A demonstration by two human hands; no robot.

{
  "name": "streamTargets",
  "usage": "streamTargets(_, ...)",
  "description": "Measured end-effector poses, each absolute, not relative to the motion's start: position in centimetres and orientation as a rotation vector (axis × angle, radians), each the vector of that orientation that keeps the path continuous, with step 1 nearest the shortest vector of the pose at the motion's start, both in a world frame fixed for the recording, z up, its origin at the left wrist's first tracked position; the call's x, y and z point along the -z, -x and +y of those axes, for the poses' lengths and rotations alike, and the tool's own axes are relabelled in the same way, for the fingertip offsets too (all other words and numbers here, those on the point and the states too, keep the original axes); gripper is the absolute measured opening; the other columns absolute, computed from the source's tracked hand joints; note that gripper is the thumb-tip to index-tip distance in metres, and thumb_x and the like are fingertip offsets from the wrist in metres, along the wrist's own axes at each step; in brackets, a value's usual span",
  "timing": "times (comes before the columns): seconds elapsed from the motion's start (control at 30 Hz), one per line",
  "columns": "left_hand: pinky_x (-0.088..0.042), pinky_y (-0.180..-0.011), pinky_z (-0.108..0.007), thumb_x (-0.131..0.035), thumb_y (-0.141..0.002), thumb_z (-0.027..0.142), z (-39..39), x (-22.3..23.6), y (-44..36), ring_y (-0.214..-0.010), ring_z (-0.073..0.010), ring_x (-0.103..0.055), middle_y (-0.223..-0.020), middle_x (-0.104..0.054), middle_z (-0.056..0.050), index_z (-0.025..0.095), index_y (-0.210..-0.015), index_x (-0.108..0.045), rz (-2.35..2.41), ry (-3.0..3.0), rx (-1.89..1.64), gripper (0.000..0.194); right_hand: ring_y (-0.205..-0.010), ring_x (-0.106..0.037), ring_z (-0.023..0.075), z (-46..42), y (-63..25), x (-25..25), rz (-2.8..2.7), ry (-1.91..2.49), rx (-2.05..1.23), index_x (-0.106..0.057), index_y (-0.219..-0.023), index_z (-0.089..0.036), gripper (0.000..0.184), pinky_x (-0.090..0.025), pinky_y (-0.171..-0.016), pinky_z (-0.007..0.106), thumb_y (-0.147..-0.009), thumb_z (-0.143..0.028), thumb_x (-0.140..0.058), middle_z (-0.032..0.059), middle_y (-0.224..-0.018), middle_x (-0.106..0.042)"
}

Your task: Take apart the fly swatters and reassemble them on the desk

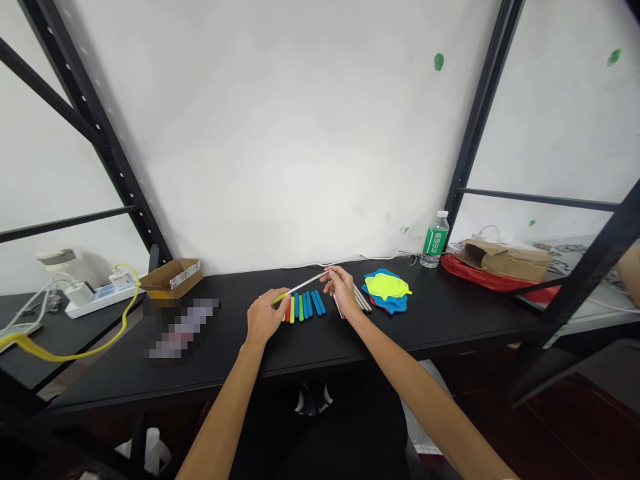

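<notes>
Two hands: one left hand (267,315), one right hand (341,290). One held handle (280,298), one held rod (307,283). At least eight row handles (301,307): five blue, one green, one yellow, one red. At least three loose rods (362,299), partly hidden. At least three mesh sheets (387,285), overlapping. Two boxes, left box (173,277) and right box (510,260); one bottle (435,241); one power strip (103,300).

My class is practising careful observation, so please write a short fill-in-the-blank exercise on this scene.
The left hand grips a green stick while the right hand pinches a silver rod, so the number of occupied hands is ____.
The rightmost stick in the row on the table is ____.
The bottle has a cap coloured ____.
Seen from the camera, the pile of flat pieces lies to the ____ of the loose rods.

Missing words: two; blue; white; right.
</notes>
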State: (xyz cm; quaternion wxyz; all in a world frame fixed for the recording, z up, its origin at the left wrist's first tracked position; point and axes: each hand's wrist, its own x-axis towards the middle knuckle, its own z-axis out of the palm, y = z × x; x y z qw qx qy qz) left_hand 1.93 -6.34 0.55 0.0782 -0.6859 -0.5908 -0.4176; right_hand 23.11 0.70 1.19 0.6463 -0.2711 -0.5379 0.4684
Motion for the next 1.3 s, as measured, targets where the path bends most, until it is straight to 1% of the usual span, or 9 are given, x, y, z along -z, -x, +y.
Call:
streamTargets(0.27, -0.048, -0.067, -0.026, -0.049, -0.092, 0.047, -6.3, -0.6, -1.9, -0.071, -0.0159, -0.064, -0.100, -0.074, 0.000, 0.030, -0.106, -0.073, -1.750, 2.088, 1.274, 0.033, -0.047, -0.054, 0.0105, 0.4, -22.9, -1.2, -1.283, 0.640, -1.001, -0.065, -0.092, -0.018, 0.030, -0.032, -0.040, 0.022, -0.083, -0.046, -0.056, 0.0025, -0.073, -0.065)
streamTargets(0.6, -0.048, -0.069, -0.026, -0.049, -0.092, 0.047, -6.2, -0.5, -1.9, -0.077, -0.0167, -0.065, -0.101, -0.073, 0.001, 0.031, -0.106, -0.072, -1.759, 2.095, 1.280, 0.031, -0.048, -0.054, 0.0107, 0.3, -22.8, -1.1, -1.327, 0.646, -0.969, -0.065, -0.091, -0.018, 0.029, -0.035, -0.042, 0.022, -0.085, -0.045, -0.055, 0.0022, -0.072, -0.065)
streamTargets(0.9, -0.047, -0.066, -0.026, -0.050, -0.092, 0.048, -6.4, -0.7, -1.9, -0.069, -0.0152, -0.063, -0.100, -0.074, 0.002, 0.031, -0.106, -0.072, -1.761, 2.098, 1.270, 0.031, -0.049, -0.055, 0.0109, 0.0, -22.9, -1.1, -1.387, 0.675, -0.873, -0.064, -0.090, -0.019, 0.026, -0.039, -0.046, 0.023, -0.088, -0.043, -0.053, 0.0015, -0.071, -0.065)
streamTargets(1.07, -0.047, -0.067, -0.025, -0.048, -0.092, 0.048, -6.4, -0.7, -2.0, -0.072, -0.0156, -0.064, -0.101, -0.074, 0.001, 0.030, -0.107, -0.073, -1.751, 2.117, 1.268, 0.034, -0.049, -0.054, 0.0112, -0.3, -22.9, -1.1, -1.425, 0.682, -0.816, -0.063, -0.087, -0.020, 0.025, -0.042, -0.050, 0.024, -0.090, -0.041, -0.050, 0.0011, -0.070, -0.065)
streamTargets(1.3, -0.047, -0.067, -0.025, -0.048, -0.092, 0.048, -6.5, -0.8, -2.0, -0.072, -0.0147, -0.064, -0.102, -0.074, 0.002, 0.030, -0.106, -0.073, -1.763, 2.122, 1.256, 0.033, -0.049, -0.055, 0.0119, -0.4, -23.0, -1.1, -1.468, 0.729, -0.764, -0.061, -0.082, -0.020, 0.024, -0.042, -0.051, 0.024, -0.090, -0.040, -0.051, 0.0003, -0.068, -0.064)
